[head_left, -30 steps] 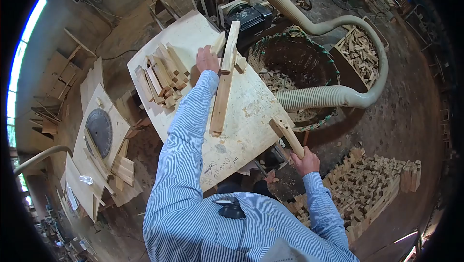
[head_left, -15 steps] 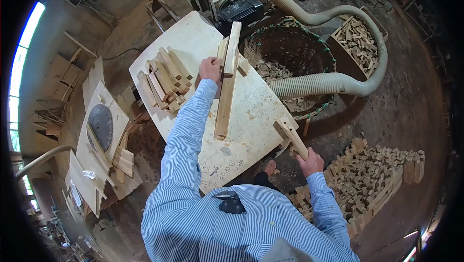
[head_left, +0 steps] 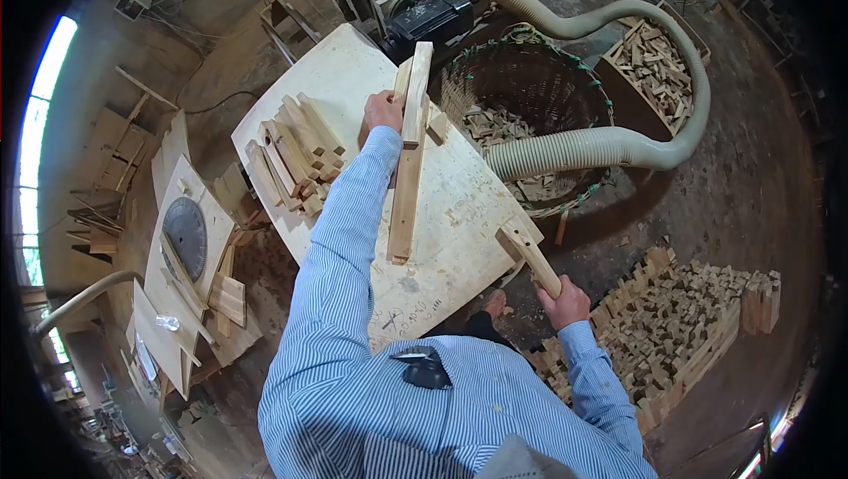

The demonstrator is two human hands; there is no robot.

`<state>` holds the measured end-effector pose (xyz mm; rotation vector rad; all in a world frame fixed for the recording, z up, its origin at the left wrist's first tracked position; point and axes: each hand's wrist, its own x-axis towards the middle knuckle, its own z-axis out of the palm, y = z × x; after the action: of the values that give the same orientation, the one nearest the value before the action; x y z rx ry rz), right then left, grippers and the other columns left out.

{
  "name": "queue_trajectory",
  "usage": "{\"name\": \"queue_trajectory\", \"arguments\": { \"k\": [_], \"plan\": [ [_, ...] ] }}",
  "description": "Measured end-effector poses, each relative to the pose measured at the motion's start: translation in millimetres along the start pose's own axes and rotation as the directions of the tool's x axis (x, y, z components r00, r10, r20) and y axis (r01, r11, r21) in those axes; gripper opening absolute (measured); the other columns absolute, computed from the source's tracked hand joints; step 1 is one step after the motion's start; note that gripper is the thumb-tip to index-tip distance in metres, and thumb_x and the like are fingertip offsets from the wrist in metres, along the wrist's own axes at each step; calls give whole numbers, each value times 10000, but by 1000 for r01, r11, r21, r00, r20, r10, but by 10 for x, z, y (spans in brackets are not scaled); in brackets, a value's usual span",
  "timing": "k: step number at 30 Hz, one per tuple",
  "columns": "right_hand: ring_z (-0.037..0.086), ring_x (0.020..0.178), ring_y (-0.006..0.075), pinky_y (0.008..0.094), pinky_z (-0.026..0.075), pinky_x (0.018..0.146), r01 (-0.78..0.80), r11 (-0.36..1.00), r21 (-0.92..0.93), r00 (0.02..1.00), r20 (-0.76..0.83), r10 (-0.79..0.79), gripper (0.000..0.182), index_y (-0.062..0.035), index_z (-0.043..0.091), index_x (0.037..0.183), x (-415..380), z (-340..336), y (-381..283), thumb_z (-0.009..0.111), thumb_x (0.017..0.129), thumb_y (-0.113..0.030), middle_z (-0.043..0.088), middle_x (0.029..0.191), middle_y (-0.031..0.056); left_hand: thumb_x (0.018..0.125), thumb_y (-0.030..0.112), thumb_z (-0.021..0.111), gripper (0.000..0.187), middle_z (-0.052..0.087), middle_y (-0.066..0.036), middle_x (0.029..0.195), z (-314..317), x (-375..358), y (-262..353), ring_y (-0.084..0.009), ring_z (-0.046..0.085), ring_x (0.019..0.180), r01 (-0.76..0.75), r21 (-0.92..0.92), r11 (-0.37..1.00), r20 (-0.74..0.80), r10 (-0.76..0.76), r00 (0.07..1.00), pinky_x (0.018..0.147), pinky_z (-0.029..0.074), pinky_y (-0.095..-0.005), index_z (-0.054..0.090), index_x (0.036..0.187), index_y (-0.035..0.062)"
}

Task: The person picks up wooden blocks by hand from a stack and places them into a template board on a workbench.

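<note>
My left hand [head_left: 382, 112] is closed at the far part of a pale tabletop [head_left: 424, 276], its fingers around a short wooden block [head_left: 401, 81]. That block lies alongside a long wooden fence [head_left: 405, 205] on the top; the fingers partly hide it. At the table's near right corner, my right hand [head_left: 565, 302] is wrapped round the rounded end of a wooden lever [head_left: 536, 264]. A stack of cut wooden pieces [head_left: 296, 148] lies left of my left hand. Just right of the fence sits a small wood block [head_left: 437, 125].
Behind the table stands a dark motor [head_left: 430, 21]. A wicker basket [head_left: 459, 68] of offcuts and a ribbed hose [head_left: 574, 150] are on the right. Piled blocks [head_left: 671, 320] cover the floor near my right arm. A circular saw blade [head_left: 184, 236] lies on another table at left.
My left hand has moved slightly farther away along the fence. My right hand stays on the lever with little change. The whole view has shifted a little.
</note>
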<state>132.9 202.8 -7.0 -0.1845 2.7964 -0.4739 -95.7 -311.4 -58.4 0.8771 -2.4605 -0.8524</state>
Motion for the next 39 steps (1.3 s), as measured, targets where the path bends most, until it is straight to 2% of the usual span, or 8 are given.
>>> {"name": "queue_trajectory", "arguments": {
  "k": [7,9,18,22,25,27,33,39],
  "plan": [
    [735,816,437,519,582,764,12,1000,13,1000,10,-12,449,-47,644,948,33,113,85,803,883,-462,747,875,241,901,343,805,376,757,-225,1024,-1,-31,39,-361,717,986,-14,45,999,-50,16,999,933,557,-456,810,1128,43],
    [736,826,441,522,583,769,18,1000,13,1000,10,-18,458,-44,651,970,45,149,104,808,874,-463,751,891,243,919,317,794,328,712,-214,1100,-2,0,38,-372,690,1061,15,56,998,4,-16,1000,974,549,-466,813,1146,81],
    [731,841,456,537,579,775,43,998,41,999,-17,-43,452,-36,637,972,86,347,180,789,891,-454,746,898,250,910,293,804,320,709,-213,1115,31,3,41,-376,684,1086,-11,40,999,-53,13,999,992,546,-467,804,1134,64],
    [729,843,458,539,578,774,67,997,43,997,-46,-65,446,-37,635,965,113,437,223,784,895,-452,742,893,254,896,308,802,315,767,-219,1047,88,1,-5,-385,718,1016,-97,61,993,-181,106,978,944,558,-468,822,1091,62],
    [728,845,457,541,576,774,79,996,35,995,-69,-76,441,-40,634,960,124,509,235,781,898,-452,739,886,252,891,312,808,303,767,-218,1040,61,8,16,-379,720,1018,-85,30,996,-181,89,979,946,559,-466,826,1065,65],
    [727,843,455,540,574,772,64,996,64,995,-76,-59,440,-43,634,959,128,534,235,779,899,-454,738,879,248,906,296,810,312,709,-208,1148,49,3,31,-369,668,1130,-49,29,998,-104,51,993,1015,530,-465,800,1118,67],
    [727,837,451,535,573,772,69,995,68,995,-75,-64,459,-46,635,965,125,578,261,763,916,-483,739,883,243,914,285,805,311,708,-211,1160,88,-17,47,-377,666,1139,-68,52,996,-160,75,984,1020,530,-459,795,1136,67],
    [731,848,439,533,572,783,76,995,67,993,-91,-70,479,-48,626,962,93,562,271,748,928,-509,743,897,234,929,296,788,309,708,-210,1153,116,-4,-15,-384,664,1141,-87,64,994,-146,96,985,1018,530,-459,789,1141,70]
  ]
}}
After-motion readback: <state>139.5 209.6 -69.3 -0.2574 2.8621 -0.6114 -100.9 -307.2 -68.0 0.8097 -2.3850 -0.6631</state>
